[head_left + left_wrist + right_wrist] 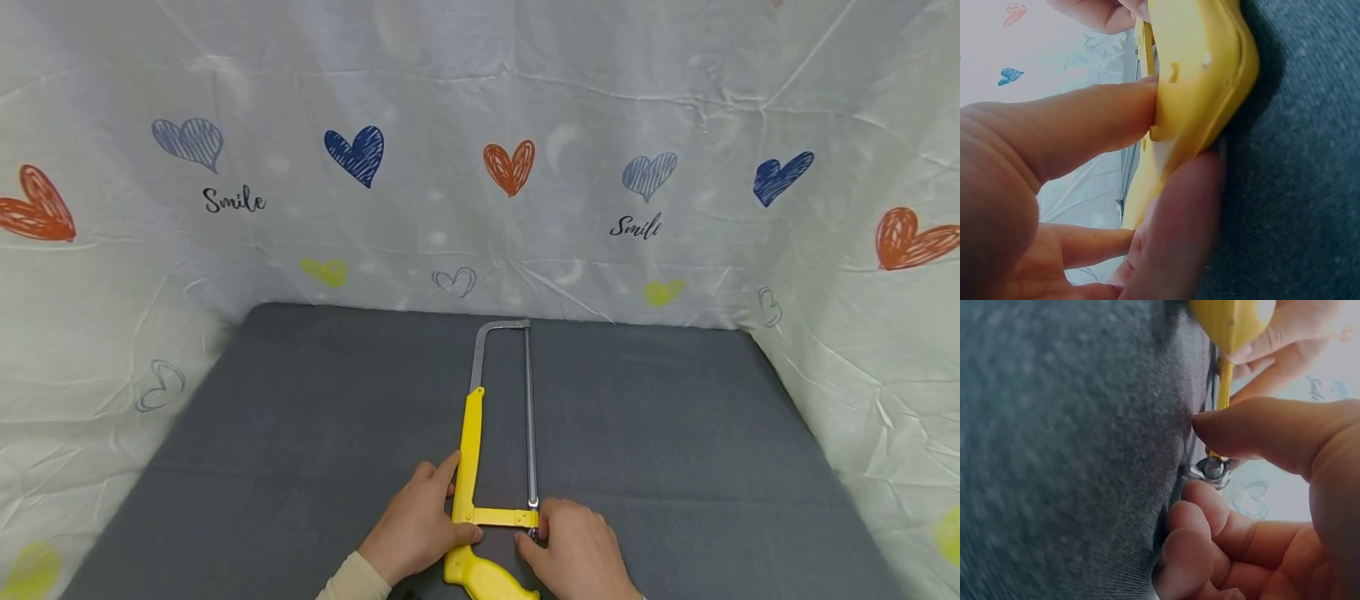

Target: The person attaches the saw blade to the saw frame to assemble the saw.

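Observation:
A hacksaw (468, 454) with a yellow handle and grey metal front frame lies on the dark cloth, its blade (529, 400) on the right side. My left hand (416, 523) grips the yellow frame near the handle (1200, 69), thumb on one side and fingers on the other. At the blade's near end, my right hand (581, 546) has its curled fingers around a metal wing nut (1213, 469). The index finger lies against the nut, while the thumb tip stands slightly apart from it in the right wrist view.
A dark grey cloth (337, 400) covers the table. White fabric (435, 108) printed with hearts and "Smile" hangs behind and along both sides. The saw's front end reaches close to the table's back edge.

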`<state>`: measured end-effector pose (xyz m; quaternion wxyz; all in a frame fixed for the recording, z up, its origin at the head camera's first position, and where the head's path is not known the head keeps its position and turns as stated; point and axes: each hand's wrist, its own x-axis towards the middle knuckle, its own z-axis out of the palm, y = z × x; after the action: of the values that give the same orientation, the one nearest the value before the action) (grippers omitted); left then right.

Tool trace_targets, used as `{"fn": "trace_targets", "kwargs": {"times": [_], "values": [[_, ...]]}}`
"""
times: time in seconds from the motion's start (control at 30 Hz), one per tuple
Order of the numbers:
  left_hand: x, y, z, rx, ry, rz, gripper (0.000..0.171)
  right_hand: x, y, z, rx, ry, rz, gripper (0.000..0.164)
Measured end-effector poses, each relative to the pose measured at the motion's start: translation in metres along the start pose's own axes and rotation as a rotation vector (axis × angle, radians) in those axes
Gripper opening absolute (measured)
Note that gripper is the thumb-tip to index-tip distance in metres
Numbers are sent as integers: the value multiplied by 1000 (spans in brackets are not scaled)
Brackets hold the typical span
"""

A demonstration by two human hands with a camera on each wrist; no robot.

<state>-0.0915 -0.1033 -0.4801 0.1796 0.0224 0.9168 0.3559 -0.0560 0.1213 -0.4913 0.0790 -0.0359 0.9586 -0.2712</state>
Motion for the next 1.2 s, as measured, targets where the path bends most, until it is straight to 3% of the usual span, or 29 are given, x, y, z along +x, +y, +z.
{"fn": "trace_targets", "kwargs": {"times": [0.4, 0.77, 1.2], "values": [[0, -1, -2, 0, -12, 49, 107, 1, 9, -3, 83, -33, -67, 27], [1, -1, -1, -19, -24, -7, 108, 2, 11, -8, 167, -100, -67, 21], [-1, -2, -2, -9, -21, 16, 108, 2, 13, -8, 184, -120, -71, 22]]}}
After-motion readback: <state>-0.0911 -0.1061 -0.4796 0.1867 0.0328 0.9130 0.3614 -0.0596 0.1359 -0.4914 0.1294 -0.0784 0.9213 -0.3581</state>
